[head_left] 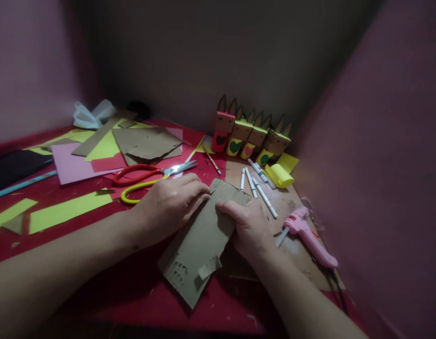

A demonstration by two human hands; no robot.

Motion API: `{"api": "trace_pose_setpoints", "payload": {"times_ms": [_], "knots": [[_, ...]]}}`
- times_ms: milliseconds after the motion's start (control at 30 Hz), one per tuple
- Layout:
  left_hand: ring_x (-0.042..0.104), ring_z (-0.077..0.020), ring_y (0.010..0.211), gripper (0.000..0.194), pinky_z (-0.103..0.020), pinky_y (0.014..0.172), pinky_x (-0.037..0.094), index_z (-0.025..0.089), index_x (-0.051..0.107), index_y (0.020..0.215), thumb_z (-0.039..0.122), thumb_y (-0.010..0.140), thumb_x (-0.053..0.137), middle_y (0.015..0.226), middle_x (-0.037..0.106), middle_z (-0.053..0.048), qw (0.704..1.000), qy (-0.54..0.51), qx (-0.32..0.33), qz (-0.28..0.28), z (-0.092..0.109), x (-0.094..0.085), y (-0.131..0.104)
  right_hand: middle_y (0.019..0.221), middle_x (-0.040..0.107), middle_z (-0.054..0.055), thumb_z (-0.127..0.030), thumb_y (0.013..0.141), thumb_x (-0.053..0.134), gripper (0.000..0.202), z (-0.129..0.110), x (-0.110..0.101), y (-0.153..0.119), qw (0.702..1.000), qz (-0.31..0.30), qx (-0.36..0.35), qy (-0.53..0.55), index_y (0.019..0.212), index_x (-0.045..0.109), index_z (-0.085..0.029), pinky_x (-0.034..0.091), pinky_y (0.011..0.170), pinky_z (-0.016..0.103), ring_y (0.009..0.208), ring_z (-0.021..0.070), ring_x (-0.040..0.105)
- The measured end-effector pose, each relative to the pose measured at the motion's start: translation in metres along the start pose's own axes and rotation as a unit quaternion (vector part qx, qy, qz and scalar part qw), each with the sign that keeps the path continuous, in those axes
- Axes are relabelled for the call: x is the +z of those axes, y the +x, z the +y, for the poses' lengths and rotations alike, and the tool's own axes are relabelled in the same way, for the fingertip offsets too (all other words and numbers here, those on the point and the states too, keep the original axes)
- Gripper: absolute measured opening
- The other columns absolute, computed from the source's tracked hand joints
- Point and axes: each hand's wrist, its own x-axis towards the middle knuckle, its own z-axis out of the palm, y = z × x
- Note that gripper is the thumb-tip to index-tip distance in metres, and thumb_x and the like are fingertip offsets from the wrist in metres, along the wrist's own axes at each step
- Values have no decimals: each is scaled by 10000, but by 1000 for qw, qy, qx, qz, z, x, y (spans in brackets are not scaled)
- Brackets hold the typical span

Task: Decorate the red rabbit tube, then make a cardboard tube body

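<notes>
A torn strip of grey-brown cardboard (pixel 203 240) is held tilted above the red tabletop. My right hand (pixel 251 226) grips its right edge, the thumb lying flat on top and the other fingers hidden underneath. At the upper left edge, my left hand (pixel 171 202) is closed with its fingertips pinched on the cardboard. Ragged holes and a peeled flap mark the strip's lower end. Just beyond my left hand lie scissors (pixel 161 174) with one red and one yellow handle, their blades slightly parted.
Small paper figures (pixel 255 136) with heart shapes stand at the back. Several markers (pixel 263 197), a curled yellow paper (pixel 279 175) and a pink glue gun (pixel 306 235) lie on a brown board (pixel 239 165). Paper and cardboard scraps (pixel 147 143) cover the left. Walls enclose the table.
</notes>
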Motion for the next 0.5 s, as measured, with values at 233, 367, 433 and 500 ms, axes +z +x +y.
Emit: {"api": "trace_pose_setpoints", "payload": {"times_ms": [233, 367, 433, 500], "knots": [[554, -135, 566, 188, -257, 505, 380, 139, 614, 786, 190, 884, 462, 691, 624, -37, 997, 70, -28, -5, -5, -7, 2, 581, 638, -21, -164, 641, 683, 42, 2, -2, -5, 999, -36, 23, -21, 681, 670, -166, 462, 529, 254, 494, 114, 565], [474, -112, 523, 170, -261, 510, 339, 151, 627, 762, 235, 854, 510, 635, 584, -14, 979, 78, -184, 36, -34, -17, 12, 537, 635, -13, -153, 579, 692, 70, -4, 2, -5, 999, -18, 39, -10, 638, 658, -167, 454, 473, 266, 449, 134, 562], [436, -105, 499, 255, -266, 501, 309, 154, 614, 666, 267, 864, 500, 564, 535, 2, 970, 72, -231, 14, -43, -21, 16, 538, 636, -6, -139, 544, 689, 90, -6, 2, -3, 999, 0, 38, 2, 625, 651, -156, 460, 470, 271, 446, 135, 561], [441, -103, 503, 278, -260, 510, 327, 154, 615, 656, 280, 872, 494, 541, 519, 12, 973, 7, -232, -7, -42, -22, 17, 529, 628, -2, -135, 524, 692, 101, -7, 2, -2, 999, 18, 40, 4, 611, 642, -146, 460, 466, 272, 446, 135, 558]]}}
